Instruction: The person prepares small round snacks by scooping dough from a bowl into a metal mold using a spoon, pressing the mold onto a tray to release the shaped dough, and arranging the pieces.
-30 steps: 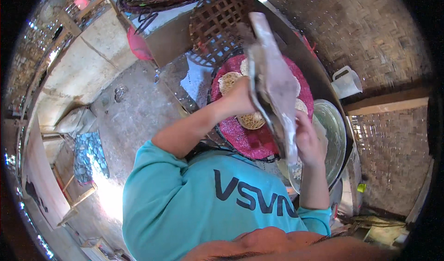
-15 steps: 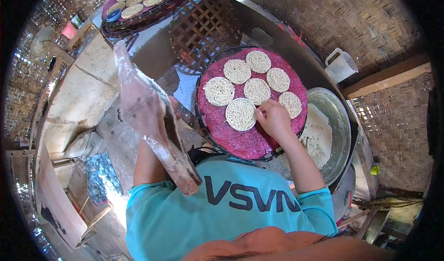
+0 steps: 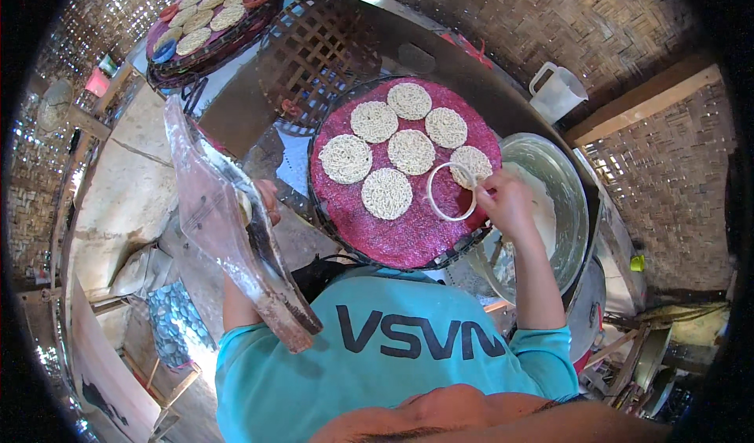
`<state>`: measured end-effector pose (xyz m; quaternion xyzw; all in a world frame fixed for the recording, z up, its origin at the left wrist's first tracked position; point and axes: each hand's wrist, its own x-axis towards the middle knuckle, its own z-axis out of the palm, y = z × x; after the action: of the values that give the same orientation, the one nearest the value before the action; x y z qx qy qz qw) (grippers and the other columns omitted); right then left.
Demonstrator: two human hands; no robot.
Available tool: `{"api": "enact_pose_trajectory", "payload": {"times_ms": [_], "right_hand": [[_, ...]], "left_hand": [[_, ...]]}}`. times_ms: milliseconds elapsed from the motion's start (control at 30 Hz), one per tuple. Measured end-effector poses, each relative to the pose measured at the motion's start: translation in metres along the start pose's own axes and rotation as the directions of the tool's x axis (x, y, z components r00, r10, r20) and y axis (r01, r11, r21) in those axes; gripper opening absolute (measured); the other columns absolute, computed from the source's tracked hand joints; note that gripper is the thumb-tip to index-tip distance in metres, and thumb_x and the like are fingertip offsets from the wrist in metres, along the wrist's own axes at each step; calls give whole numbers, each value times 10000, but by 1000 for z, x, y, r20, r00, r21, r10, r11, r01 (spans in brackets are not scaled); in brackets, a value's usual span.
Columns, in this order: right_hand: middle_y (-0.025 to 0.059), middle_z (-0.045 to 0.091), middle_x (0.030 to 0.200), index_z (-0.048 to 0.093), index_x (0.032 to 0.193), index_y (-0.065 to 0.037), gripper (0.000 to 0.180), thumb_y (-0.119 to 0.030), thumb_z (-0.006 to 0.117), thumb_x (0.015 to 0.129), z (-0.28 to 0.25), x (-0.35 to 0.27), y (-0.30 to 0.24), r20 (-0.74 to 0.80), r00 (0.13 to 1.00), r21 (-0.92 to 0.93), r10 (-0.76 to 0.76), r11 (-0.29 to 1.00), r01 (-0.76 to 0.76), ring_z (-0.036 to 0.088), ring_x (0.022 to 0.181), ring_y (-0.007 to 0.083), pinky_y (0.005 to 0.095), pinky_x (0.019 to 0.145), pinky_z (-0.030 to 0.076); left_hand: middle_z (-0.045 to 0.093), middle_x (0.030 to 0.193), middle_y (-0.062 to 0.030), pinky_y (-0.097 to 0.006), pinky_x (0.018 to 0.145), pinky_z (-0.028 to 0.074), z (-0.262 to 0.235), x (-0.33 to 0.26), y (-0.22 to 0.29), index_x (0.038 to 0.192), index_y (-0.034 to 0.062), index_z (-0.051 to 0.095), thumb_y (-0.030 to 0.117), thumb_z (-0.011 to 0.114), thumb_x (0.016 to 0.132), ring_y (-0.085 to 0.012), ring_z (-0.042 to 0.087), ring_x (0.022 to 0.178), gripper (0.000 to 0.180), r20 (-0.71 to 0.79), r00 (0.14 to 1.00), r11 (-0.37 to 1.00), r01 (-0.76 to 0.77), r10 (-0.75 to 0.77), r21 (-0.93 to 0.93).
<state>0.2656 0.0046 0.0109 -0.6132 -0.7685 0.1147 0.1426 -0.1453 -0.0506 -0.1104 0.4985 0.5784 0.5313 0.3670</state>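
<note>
My right hand [image 3: 509, 206] pinches a thin white ring [image 3: 430, 195] at its right side, tilted above the round tray [image 3: 404, 243] lined with pink mesh. Several pale discs of squiggly noodle-like strands [image 3: 387, 193] lie flat on that tray. My left hand [image 3: 267, 201] is wrapped around a long, flour-dusted wooden press [image 3: 222, 199], which hides most of its fingers. The press has two long halves, a gap between them, and tapers at both ends. It is held left of the tray, above the floor.
A large metal basin [image 3: 577, 215] of pale flour or dough stands right of the tray. Farther back are an open-weave basket [image 3: 322, 54] and another tray stack with discs and coloured rings [image 3: 212, 58]. A white pitcher [image 3: 559, 93] stands by the woven wall [image 3: 628, 34].
The ring has come up off the near disc and moved right with my right hand, leaving that disc on the mesh. My left hand still holds the press.
</note>
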Motion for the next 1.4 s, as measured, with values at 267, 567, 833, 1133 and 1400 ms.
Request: {"api": "enact_pose_trajectory", "payload": {"times_ms": [267,567,833,1133,1400], "right_hand": [[125,559,736,598,679,-33,170,-201,573,684,25,-2,-4,77,997,-16,9,1000,-8,560,718,294,389,637,449],[128,568,754,625,710,-43,187,-213,552,684,27,2,-2,82,995,-35,56,998,-53,565,727,297,394,650,451],[133,564,745,630,734,-40,234,-265,571,721,19,-5,-3,36,996,0,78,997,-78,564,699,290,376,628,454],[148,588,928,454,1100,7,683,-599,318,816,-1,-42,-57,502,814,863,-292,237,-447,574,731,171,280,601,455],[159,581,816,413,1129,-77,560,-548,317,842,-32,-65,-2,572,808,820,-142,113,-561,579,590,193,263,478,469]], "left_hand": [[596,921,-104,-336,786,433,1,2,5,896,52,586,187,689,621,-217,569,857,323,24,1000,1000,-14,13,24],[597,906,-101,-338,769,439,-5,-8,6,879,57,588,197,682,629,-220,573,840,301,15,1000,999,6,-6,40],[598,893,-99,-339,754,445,11,-3,25,864,62,591,207,677,637,-222,578,824,283,56,995,995,-83,80,53],[594,927,-120,-360,771,446,141,20,168,936,57,581,161,669,613,-247,578,873,350,463,876,900,-304,135,312],[539,1055,-150,-443,906,358,181,103,195,1188,-4,388,474,455,789,-301,511,999,626,616,704,185,593,354,-784]]}}
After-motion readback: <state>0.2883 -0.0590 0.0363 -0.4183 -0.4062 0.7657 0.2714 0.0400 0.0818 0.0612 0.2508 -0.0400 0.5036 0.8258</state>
